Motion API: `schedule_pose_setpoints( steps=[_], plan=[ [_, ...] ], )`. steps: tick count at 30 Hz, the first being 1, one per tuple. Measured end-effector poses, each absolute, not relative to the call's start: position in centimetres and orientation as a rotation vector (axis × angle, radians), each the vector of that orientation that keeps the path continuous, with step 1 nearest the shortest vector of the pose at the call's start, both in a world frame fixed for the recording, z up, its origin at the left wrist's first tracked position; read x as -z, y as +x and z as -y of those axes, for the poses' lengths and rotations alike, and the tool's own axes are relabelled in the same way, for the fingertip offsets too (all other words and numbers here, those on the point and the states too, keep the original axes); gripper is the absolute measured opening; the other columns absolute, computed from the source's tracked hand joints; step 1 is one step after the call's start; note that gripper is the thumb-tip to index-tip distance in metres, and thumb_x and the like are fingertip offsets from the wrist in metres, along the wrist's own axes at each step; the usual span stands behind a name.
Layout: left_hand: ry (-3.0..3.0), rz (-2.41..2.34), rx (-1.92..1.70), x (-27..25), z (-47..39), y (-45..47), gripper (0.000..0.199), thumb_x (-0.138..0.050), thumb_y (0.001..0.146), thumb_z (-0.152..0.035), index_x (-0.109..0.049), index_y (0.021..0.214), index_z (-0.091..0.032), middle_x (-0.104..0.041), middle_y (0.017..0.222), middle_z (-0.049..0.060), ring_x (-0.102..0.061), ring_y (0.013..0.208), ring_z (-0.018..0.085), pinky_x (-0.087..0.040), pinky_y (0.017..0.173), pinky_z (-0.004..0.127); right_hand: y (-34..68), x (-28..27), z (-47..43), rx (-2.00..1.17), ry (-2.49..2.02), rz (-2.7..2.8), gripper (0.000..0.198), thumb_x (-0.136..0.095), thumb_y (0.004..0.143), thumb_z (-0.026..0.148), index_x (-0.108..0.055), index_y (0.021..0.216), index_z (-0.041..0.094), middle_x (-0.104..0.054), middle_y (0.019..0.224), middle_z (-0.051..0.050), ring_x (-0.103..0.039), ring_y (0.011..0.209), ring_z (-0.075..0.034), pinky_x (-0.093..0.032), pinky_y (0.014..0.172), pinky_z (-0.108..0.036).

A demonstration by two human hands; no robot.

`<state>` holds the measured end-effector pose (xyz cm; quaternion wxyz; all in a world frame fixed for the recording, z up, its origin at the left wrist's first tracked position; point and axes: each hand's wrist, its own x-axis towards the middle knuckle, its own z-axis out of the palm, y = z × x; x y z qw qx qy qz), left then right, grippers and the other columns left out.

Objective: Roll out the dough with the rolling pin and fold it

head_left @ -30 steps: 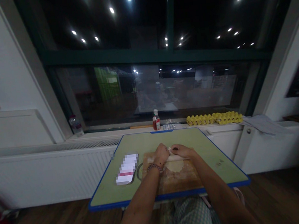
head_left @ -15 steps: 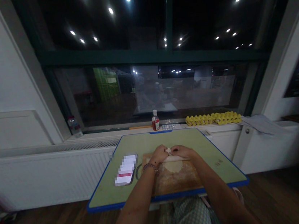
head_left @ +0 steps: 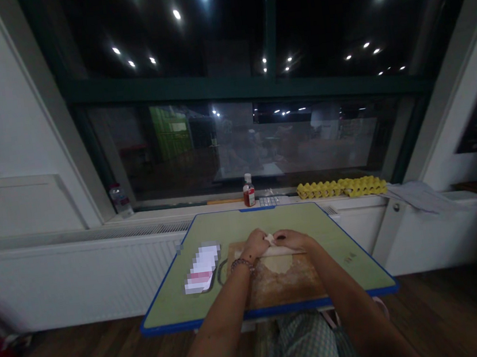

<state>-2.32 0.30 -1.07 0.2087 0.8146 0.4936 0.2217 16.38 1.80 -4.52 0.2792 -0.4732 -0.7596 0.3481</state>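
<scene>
Both of my hands meet over the far part of a floured wooden board (head_left: 284, 290). A small pale piece of dough (head_left: 270, 239) is pinched between the fingertips of my left hand (head_left: 254, 245) and my right hand (head_left: 292, 239). Just under the hands a pale rolling pin (head_left: 283, 250) lies across the board. Nearer to me, a flat, thin sheet of dough (head_left: 278, 264) rests on the wood, its far edge covered by the pin. The fingers are closed and partly hide the held dough.
The board sits on a green table (head_left: 218, 222) with a blue rim. To the left lies a phone (head_left: 202, 268) with its screen lit. On the sill behind are a small bottle of reddish liquid (head_left: 249, 191), a yellow egg tray (head_left: 341, 188) and a clear bottle (head_left: 120, 200).
The fingers have shifted slightly around the small dough piece, which shows a somewhat different shape. The whole view has moved a little; rolling pin and flat dough stay in place.
</scene>
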Motion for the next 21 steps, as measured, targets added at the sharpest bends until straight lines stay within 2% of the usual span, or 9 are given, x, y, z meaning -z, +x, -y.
schedule_pose_setpoints(
  steps=[6,12,21],
  plan=[
    [2.272,-1.368,-0.609,0.74,-0.07,-2.44,0.035,-0.060,0.094,-0.038,-0.060,0.122,-0.016,-0.060,0.124,0.008,-0.062,0.106,0.025,-0.054,0.088,0.042,16.52,4.56,-1.75,-0.929,-1.275,2.032,0.021,-0.063,0.074,0.033,-0.073,0.083,0.017,-0.071,0.084,-0.003,-0.058,0.077,-0.017,-0.046,0.075,-0.028],
    [2.260,-1.377,-0.591,0.59,0.03,-2.37,0.035,-0.060,0.094,-0.037,-0.059,0.123,-0.016,-0.060,0.124,0.009,-0.062,0.105,0.024,-0.054,0.088,0.043,16.10,4.16,-1.18,-0.924,-1.315,2.034,0.028,-0.063,0.076,0.040,-0.075,0.087,0.017,-0.072,0.087,-0.004,-0.060,0.080,-0.019,-0.046,0.077,-0.029],
    [2.259,-1.397,-0.567,0.34,0.15,-2.35,0.034,-0.060,0.095,-0.037,-0.060,0.122,-0.017,-0.060,0.124,0.008,-0.062,0.105,0.024,-0.054,0.088,0.042,15.85,3.67,-1.11,-0.981,-1.331,2.008,0.022,-0.065,0.071,0.030,-0.077,0.083,0.016,-0.073,0.082,-0.003,-0.060,0.077,-0.018,-0.047,0.076,-0.029]
  ],
)
